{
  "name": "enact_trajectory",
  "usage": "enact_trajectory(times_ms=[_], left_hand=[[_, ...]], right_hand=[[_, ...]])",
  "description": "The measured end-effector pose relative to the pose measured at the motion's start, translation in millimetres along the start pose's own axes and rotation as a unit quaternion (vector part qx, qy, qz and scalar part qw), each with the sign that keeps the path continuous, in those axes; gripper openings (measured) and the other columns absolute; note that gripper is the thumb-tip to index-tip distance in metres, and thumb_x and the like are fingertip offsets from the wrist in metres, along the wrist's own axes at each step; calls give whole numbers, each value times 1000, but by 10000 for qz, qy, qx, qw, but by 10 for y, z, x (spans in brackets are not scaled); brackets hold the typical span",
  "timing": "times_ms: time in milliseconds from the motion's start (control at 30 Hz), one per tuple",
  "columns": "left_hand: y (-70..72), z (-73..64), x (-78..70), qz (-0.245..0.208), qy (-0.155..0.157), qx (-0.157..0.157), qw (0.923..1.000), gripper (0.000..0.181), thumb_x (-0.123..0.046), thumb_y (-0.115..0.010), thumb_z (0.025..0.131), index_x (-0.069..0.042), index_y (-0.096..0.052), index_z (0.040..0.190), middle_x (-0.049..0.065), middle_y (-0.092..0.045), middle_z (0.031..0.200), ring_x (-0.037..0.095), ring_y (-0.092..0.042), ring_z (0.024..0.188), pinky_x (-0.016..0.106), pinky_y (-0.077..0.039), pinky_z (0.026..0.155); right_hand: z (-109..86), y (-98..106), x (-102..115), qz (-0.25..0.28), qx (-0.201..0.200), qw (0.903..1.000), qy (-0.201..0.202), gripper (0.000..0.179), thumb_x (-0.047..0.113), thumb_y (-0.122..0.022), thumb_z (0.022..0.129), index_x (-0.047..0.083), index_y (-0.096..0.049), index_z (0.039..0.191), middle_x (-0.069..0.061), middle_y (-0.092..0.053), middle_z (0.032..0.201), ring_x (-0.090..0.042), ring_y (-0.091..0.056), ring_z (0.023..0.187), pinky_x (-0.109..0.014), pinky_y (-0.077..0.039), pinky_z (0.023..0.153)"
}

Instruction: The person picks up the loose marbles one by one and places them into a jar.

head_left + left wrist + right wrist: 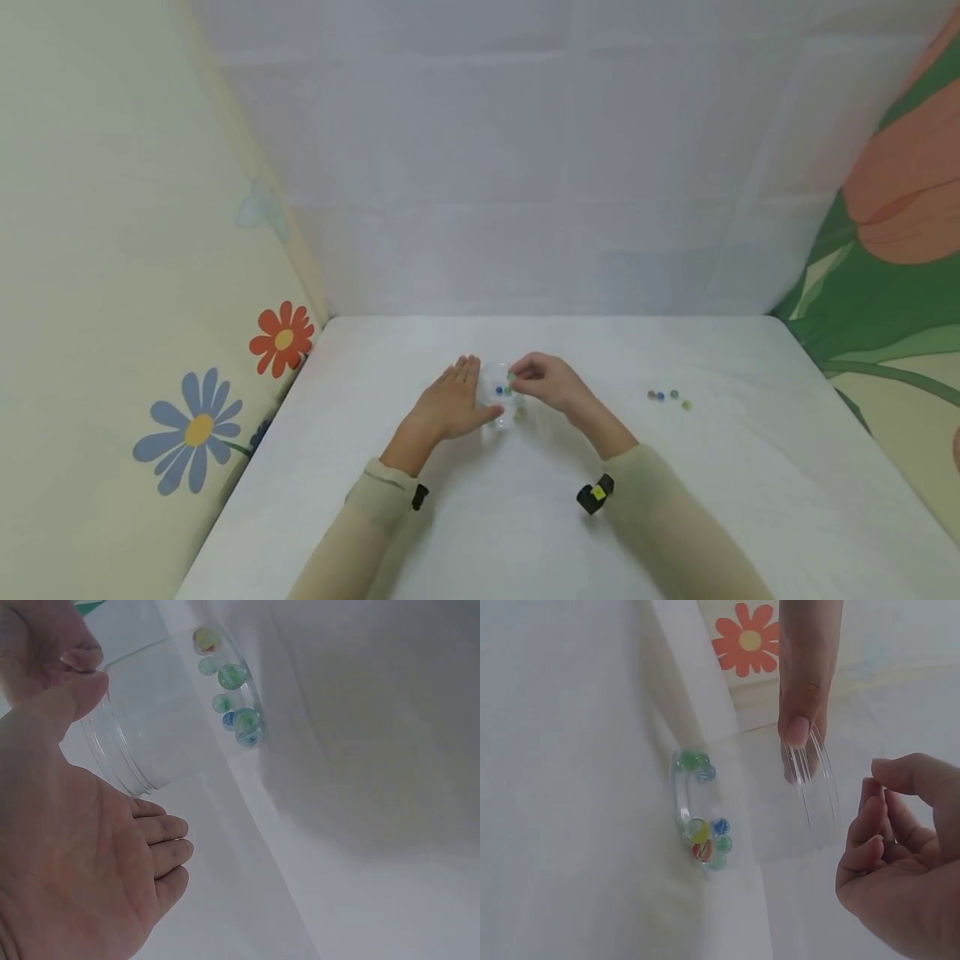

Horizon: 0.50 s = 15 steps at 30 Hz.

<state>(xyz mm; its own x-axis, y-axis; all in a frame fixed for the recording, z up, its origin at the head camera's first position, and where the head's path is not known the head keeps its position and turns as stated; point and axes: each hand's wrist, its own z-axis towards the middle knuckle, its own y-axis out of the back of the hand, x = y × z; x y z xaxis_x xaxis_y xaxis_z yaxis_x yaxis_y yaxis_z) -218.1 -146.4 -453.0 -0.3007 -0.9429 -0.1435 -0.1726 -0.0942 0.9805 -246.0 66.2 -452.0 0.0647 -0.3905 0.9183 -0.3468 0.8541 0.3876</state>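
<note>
A clear jar (161, 712) stands on the table, with several glass marbles (232, 676) in green, blue and yellow-red lying on its bottom. My left hand (450, 404) is at the jar's left side, fingers straight and thumb across the front near the rim. In the right wrist view the left thumb (798, 729) rests at the jar's ridged neck. Just over the right side of the mouth, my right hand (551, 383) pinches a small green marble (512, 376) between thumb and fingertips. Its curled fingers mostly hide that marble in the wrist views.
Several loose marbles (661, 397) lie on the white-covered table (750, 500) to the right of the jar. A white cloth backdrop (525, 208) hangs behind the table. Flower-printed cloth (198, 429) borders the left side, and a tulip print (892, 192) the right.
</note>
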Motion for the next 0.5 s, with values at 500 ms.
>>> enact_trajectory(times_ms=[500], left_hand=[[20, -10, 11, 86, -69, 10, 9999, 102, -68, -45, 98, 6, -13, 159, 21, -16, 167, 32, -12, 156, 42, -14, 128]], right_hand=[[49, -59, 74, -64, 31, 10000, -3, 19, 15, -73, 92, 10, -71, 111, -4, -69, 98, -17, -63, 91, -32, -55, 83]])
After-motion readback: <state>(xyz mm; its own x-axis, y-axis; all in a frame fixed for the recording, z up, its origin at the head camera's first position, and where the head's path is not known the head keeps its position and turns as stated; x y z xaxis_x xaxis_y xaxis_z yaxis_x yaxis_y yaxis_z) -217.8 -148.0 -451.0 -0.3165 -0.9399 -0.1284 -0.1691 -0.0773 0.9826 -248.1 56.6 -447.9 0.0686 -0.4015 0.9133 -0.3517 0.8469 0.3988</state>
